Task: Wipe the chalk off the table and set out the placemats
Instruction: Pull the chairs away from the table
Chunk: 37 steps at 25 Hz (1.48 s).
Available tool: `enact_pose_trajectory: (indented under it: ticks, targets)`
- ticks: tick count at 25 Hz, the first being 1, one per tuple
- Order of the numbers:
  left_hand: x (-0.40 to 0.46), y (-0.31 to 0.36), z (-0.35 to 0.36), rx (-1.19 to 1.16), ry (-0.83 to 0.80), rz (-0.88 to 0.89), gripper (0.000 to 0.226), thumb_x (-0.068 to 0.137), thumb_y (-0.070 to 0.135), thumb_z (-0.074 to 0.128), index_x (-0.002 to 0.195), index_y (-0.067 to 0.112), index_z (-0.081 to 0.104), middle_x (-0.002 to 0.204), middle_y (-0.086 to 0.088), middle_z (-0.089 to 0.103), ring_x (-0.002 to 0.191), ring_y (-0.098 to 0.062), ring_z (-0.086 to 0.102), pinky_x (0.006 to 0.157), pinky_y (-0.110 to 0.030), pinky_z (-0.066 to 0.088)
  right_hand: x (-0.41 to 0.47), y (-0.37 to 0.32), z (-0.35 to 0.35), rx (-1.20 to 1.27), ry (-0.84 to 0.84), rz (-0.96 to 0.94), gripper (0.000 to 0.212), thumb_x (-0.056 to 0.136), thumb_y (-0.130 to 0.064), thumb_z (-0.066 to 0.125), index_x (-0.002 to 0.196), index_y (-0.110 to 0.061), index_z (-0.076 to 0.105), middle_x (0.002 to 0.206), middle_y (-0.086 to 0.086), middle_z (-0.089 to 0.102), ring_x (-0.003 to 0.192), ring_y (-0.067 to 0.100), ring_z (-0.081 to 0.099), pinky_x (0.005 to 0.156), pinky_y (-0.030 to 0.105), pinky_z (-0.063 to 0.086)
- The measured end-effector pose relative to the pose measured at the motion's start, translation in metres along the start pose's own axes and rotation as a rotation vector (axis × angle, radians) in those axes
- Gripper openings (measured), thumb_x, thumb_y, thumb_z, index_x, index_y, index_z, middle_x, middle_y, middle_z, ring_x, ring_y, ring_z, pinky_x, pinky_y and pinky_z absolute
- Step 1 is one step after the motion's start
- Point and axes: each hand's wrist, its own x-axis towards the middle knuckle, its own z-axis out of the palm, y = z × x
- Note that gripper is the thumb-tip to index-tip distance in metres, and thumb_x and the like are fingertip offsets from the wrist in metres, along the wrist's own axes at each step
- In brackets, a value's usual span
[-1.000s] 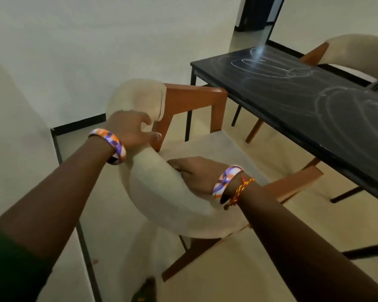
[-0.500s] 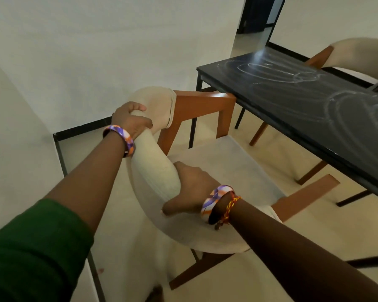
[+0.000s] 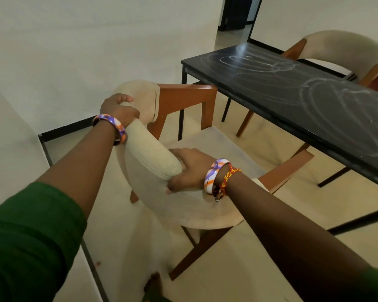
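Both hands grasped a chair's (image 3: 162, 171) padded backrest, the left hand (image 3: 118, 110) near its far end, the right hand (image 3: 188, 171) nearer. Beyond the right hand, the black surface (image 3: 292, 99) carried chalk scrawls (image 3: 260, 64); wiping apparently awaited, needing a cloth.

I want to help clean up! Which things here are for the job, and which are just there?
For the job:
black table
chalk marks

Just there:
near chair, gripped by the left hand and right hand
far chair
bangles
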Motion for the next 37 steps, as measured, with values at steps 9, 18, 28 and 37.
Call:
enact_pose_trajectory:
  ticks: [9, 18, 28, 37]
  targets:
    - [-0.059, 0.010, 0.010, 0.151, 0.110, -0.060, 0.055, 0.081, 0.015, 0.060, 0.133, 0.021, 0.044, 0.141, -0.010, 0.037, 0.124, -0.029, 0.044, 0.098, -0.034, 0.039, -0.141, 0.050, -0.050, 0.251, 0.417, 0.054, 0.024, 0.085, -0.022, 0.068, 0.108, -0.026, 0.064, 0.093, -0.002, 0.071, 0.085, 0.004, 0.067, 0.083, 0.021, 0.051]
    - [-0.098, 0.012, 0.019, -0.013, 0.156, -0.294, 0.088, 0.074, 0.030, 0.072, 0.142, 0.011, 0.020, 0.142, -0.013, 0.035, 0.124, -0.032, 0.042, 0.097, -0.042, 0.042, -0.076, 0.070, 0.014, -0.241, 0.211, 0.137, 0.059, 0.066, -0.051, 0.079, 0.115, -0.026, 0.056, 0.112, -0.002, 0.063, 0.103, 0.017, 0.055, 0.103, 0.041, 0.041]
    - [-0.130, 0.006, 0.014, -0.022, 0.167, -0.219, 0.079, 0.079, 0.022, 0.067, 0.143, 0.010, 0.022, 0.138, -0.014, 0.039, 0.123, -0.031, 0.044, 0.094, -0.038, 0.042, -0.104, 0.066, 0.019, -0.194, 0.177, 0.128, 0.054, 0.072, -0.042, 0.078, 0.117, -0.019, 0.059, 0.114, 0.002, 0.064, 0.100, 0.015, 0.057, 0.088, 0.027, 0.047]
    - [-0.136, -0.019, 0.004, -0.149, 0.123, -0.126, 0.082, 0.072, 0.027, 0.072, 0.139, 0.011, 0.028, 0.133, -0.013, 0.044, 0.118, -0.030, 0.048, 0.085, -0.035, 0.043, -0.135, 0.066, 0.034, -0.305, 0.189, 0.051, 0.056, 0.076, -0.052, 0.072, 0.120, -0.020, 0.060, 0.109, 0.002, 0.067, 0.095, 0.015, 0.061, 0.080, 0.020, 0.043]
